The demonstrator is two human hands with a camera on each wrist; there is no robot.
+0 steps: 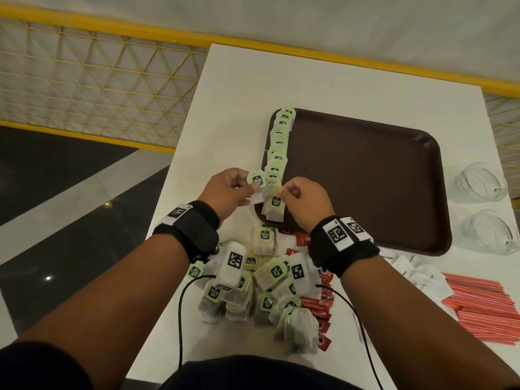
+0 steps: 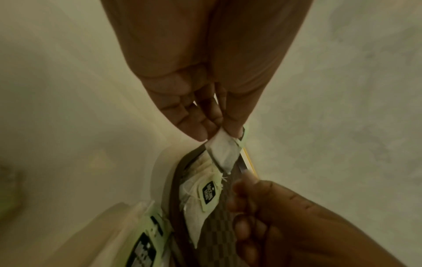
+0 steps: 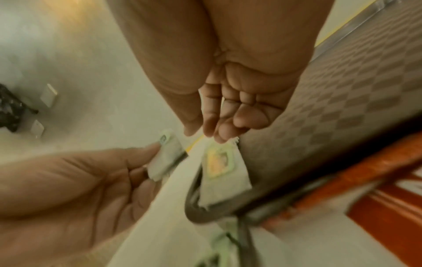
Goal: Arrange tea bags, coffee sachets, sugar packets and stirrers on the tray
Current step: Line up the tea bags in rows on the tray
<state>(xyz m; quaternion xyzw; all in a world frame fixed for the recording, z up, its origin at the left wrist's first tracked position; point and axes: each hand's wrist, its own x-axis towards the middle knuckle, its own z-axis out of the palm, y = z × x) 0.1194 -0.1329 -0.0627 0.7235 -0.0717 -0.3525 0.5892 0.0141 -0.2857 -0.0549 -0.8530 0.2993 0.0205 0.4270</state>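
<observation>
A brown tray [image 1: 365, 178] lies on the white table. Along its left edge runs a row of several green-tagged tea bags [image 1: 277, 147]. My left hand [image 1: 251, 187] pinches a tea bag [image 1: 256, 179] just left of the row's near end; the left wrist view shows the left hand [image 2: 219, 133] with the white bag [image 2: 222, 150] hanging from its fingertips. My right hand [image 1: 281, 191] pinches the top of another tea bag [image 1: 274, 206] that lies on the tray's near-left corner. That bag [image 3: 222, 162] sits under my right hand [image 3: 219, 139] in the right wrist view.
A loose pile of tea bags [image 1: 253, 282] lies under my wrists. To its right are red coffee sachets [image 1: 318, 305], white sugar packets [image 1: 416, 274] and red stirrers [image 1: 484, 302]. Two glass cups [image 1: 478, 181] stand right of the tray. A yellow railing [image 1: 112, 80] runs beyond the table.
</observation>
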